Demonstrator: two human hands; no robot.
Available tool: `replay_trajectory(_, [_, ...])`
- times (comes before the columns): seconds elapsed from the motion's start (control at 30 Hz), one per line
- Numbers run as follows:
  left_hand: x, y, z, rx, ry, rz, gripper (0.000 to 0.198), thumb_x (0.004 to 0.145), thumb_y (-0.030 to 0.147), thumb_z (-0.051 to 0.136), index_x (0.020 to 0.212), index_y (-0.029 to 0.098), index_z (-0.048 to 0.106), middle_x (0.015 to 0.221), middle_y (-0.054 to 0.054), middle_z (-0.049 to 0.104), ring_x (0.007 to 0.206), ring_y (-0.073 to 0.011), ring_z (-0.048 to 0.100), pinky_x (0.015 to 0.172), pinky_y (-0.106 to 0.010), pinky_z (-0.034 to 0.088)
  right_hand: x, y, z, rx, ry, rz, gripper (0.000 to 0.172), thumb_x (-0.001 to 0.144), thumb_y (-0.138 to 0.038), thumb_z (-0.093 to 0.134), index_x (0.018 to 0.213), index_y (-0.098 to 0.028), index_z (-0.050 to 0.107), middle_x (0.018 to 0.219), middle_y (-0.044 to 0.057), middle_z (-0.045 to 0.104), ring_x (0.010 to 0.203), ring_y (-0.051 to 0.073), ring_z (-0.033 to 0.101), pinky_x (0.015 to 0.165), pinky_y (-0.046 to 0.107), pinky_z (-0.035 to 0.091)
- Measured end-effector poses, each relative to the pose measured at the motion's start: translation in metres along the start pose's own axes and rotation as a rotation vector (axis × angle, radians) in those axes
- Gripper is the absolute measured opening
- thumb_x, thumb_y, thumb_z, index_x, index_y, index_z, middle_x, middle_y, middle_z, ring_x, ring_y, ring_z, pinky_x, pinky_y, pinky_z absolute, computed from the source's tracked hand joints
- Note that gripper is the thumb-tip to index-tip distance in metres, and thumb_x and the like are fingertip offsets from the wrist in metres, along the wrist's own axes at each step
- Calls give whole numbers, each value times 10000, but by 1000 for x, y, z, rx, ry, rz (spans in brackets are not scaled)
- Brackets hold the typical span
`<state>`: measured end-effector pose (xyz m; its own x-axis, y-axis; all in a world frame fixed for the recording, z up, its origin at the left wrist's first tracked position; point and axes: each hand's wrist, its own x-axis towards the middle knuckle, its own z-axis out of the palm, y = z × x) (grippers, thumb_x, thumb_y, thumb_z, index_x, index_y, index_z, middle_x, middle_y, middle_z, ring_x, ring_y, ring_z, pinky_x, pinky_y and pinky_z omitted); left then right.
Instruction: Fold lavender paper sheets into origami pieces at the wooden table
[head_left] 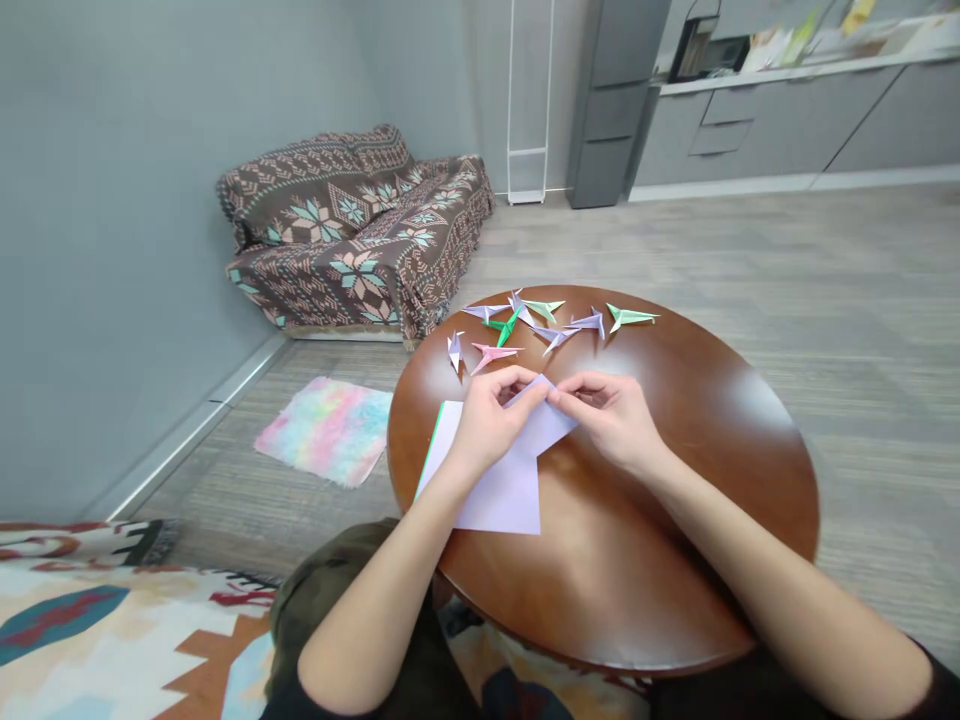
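Nearest, just on the near side of the left grip (pixel 495 408): flat stack of square lilac paper sheets (pixel 501 502), green along one edge, on the round glossy brown wooden surface (pixel 622 590). Thin lilac paper piece (pixel 543 432) between left grip and right grip (pixel 611 412), both pinching near its far corner. Judgement: align edges first, then crease firmly outward from the pinch, off the stack. Beyond both grips: small pointed folded-paper figures (pixel 496 355), lilac, green, pink.
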<state>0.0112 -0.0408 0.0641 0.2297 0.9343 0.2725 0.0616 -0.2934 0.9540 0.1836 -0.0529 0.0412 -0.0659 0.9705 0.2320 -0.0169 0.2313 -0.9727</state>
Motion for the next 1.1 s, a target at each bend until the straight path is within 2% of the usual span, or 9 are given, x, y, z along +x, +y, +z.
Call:
replay_trajectory(0.13, [-1, -6, 4, -61, 88, 3, 160, 832, 302, 755, 736, 176, 770, 787, -32, 747, 734, -169, 628, 744, -293, 493, 0, -1, 1, 7, 9, 13, 207, 802, -374, 827, 732, -189, 768, 687, 18, 739, 644, 162, 636, 616, 285, 500])
replay_trajectory(0.3, [1, -14, 4, -126, 217, -11, 136, 804, 313, 785, 781, 179, 786, 720, -4, 702, 657, -139, 568, 653, -270, 446, 2, -2, 0, 31, 8, 52, 205, 765, -367, 824, 709, -183, 752, 674, 19, 736, 628, 166, 634, 605, 289, 502])
replay_trajectory(0.37, [2, -14, 1, -135, 173, -41, 178, 810, 346, 789, 790, 169, 780, 731, -10, 703, 652, -137, 574, 645, -265, 449, 3, -1, -1, 13, 21, 50, 193, 756, -353, 815, 706, -180, 746, 668, 17, 730, 619, 163, 629, 595, 286, 496])
replay_trajectory(0.53, [5, -12, -12, -169, -152, -202, 283, 725, 358, 874, 882, 143, 779, 840, -58, 760, 767, -193, 689, 737, -297, 525, 6, 0, -8, -31, 66, 47, 135, 733, -287, 797, 679, -180, 734, 632, 1, 701, 577, 147, 602, 548, 269, 462])
replay_trajectory(0.6, [5, -12, -13, -169, -202, -233, 314, 693, 327, 898, 916, 136, 786, 872, -71, 776, 801, -212, 711, 767, -316, 540, 6, -1, -8, -32, 92, 50, 130, 721, -278, 803, 667, -183, 733, 617, -4, 694, 563, 148, 599, 532, 267, 457])
replay_trajectory(0.7, [2, -13, -6, -201, -97, -201, 299, 714, 310, 888, 933, 132, 788, 901, -77, 786, 817, -210, 717, 795, -326, 550, 6, -1, -6, 7, 150, 42, 161, 705, -313, 841, 670, -186, 750, 617, -3, 704, 572, 157, 614, 548, 276, 477])
replay_trajectory(0.77, [-1, -13, 4, -252, 31, -141, 269, 726, 301, 879, 916, 136, 782, 918, -72, 789, 848, -207, 721, 828, -326, 554, 5, -2, -3, 82, 172, 48, 180, 690, -343, 872, 726, -188, 789, 689, 8, 752, 623, 171, 651, 608, 294, 518])
replay_trajectory(0.87, [-4, -13, 14, -308, 122, -117, 289, 717, 294, 886, 937, 141, 777, 960, -77, 800, 919, -225, 735, 893, -344, 562, 4, -3, 1, 178, 168, 79, 236, 667, -357, 900, 831, -203, 832, 817, 19, 805, 717, 198, 704, 712, 331, 565])
replay_trajectory(1.1, [-2, -12, 6, -287, 0, -212, 391, 661, 308, 929, 985, 134, 798, 1009, -96, 815, 937, -247, 754, 921, -380, 571, 6, -2, -2, 162, 154, 136, 225, 611, -342, 923, 751, -194, 828, 738, 22, 783, 662, 200, 683, 674, 344, 559])
